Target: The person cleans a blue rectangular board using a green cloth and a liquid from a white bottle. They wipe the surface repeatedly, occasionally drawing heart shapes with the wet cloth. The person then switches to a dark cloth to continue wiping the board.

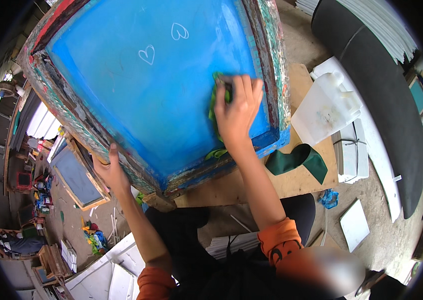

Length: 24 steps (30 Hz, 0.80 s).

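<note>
A screen printing frame point(82, 109) with a paint-caked wooden border stands tilted in front of me. Its blue mesh point(136, 105) bears two small heart outlines. Down on the frame's left side, my left hand point(113, 172) grips the wooden edge, thumb on the front and fingers partly hidden. My right hand point(239, 107) is closed on a bright green cloth point(215, 107), pressing it against the mesh near the right side. Part of the cloth trails down to the bottom border.
Right of the frame, a wooden board point(299, 90) carries a translucent plastic jug point(324, 107) and a dark green fabric strip point(299, 161). Beyond lies a long black panel point(376, 100). Another grey-meshed frame point(76, 172) leans at left, near coloured scraps point(94, 237) on the floor.
</note>
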Motion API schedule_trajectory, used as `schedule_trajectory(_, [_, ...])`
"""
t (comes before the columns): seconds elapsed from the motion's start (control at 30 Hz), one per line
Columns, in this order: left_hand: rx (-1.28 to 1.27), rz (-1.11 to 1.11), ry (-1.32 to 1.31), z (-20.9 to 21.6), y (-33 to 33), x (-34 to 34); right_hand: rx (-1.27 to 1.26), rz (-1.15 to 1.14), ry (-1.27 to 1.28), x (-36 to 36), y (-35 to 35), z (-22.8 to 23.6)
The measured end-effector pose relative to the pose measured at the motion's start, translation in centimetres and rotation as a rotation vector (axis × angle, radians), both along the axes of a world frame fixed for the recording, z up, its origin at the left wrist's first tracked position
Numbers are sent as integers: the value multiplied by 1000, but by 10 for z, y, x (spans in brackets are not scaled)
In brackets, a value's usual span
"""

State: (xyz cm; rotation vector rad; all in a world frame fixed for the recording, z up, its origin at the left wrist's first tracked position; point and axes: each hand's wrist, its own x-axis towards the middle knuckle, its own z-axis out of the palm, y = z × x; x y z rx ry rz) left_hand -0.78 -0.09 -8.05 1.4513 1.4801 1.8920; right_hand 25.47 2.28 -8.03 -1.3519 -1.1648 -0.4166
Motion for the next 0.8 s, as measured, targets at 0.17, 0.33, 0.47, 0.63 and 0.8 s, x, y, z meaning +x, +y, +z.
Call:
schedule_trajectory(0.17, [-63, -26, -23, 2, -3, 1, 16, -29, -14, 5, 1, -5])
schedule_trajectory(0.33, [-55, -22, 1, 4, -2, 2, 25, -67, -57, 12, 16, 13])
schedule_trajectory(0.47, [-58, -32, -25, 2, -2, -1, -64, -38, -65, 12, -5, -3])
schedule_trajectory(0.63, [-60, 4, 9, 4, -2, 4, -15, -59, -92, 13, 14, 18])
schedule_trajectory(0.8, [-67, -15, -13, 11, -7, 11, -74, -24, -90, 16, -7, -7])
